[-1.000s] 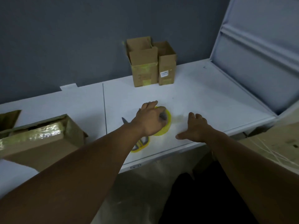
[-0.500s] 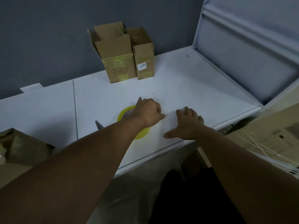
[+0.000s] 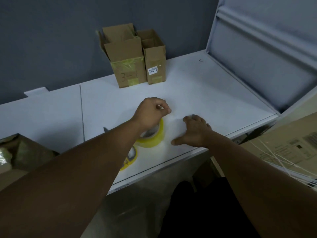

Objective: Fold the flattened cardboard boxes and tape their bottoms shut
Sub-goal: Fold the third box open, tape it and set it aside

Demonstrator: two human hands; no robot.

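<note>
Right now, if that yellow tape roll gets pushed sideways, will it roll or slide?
The yellow tape roll looks tilted up off the white table, not flat, so a nudge would probably roll it or drop it flat. Its thick wound ring suggests it is stiff and fairly dense. The glossy side may be slippery to grip.

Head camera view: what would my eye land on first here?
Two bare arms reach over the white table: the left hand is curled just over a yellow tape roll, and the right hand rests on the tabletop beside it. At the back, by the grey wall, a taller cardboard box marked 3-1 and a smaller box stand side by side.
</note>
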